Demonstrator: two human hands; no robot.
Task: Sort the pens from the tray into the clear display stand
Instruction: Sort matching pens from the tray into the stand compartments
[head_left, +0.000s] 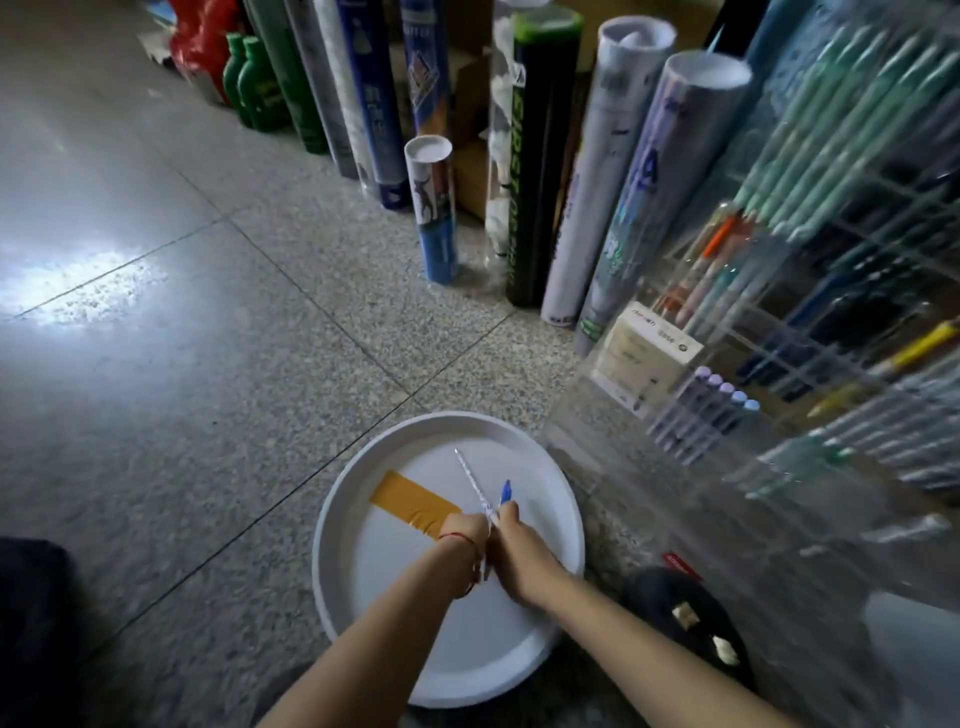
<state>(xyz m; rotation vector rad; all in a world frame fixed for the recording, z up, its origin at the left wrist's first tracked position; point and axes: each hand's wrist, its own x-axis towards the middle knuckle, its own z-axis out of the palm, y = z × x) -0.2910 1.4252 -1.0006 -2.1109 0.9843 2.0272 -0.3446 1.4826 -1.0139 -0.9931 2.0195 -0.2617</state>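
Observation:
A round white tray lies on the stone floor, with a strip of brown tape stuck on it. Over the tray my left hand grips a thin white pen that points up and away. My right hand meets it from the right and holds a blue-capped pen. Both hands touch each other. The clear display stand rises to the right, its slots filled with several pens.
Tall shuttlecock tubes lean in a row behind the tray, with green bottles at the far left. A dark shoe sits right of the tray. A dark shape lies at lower left.

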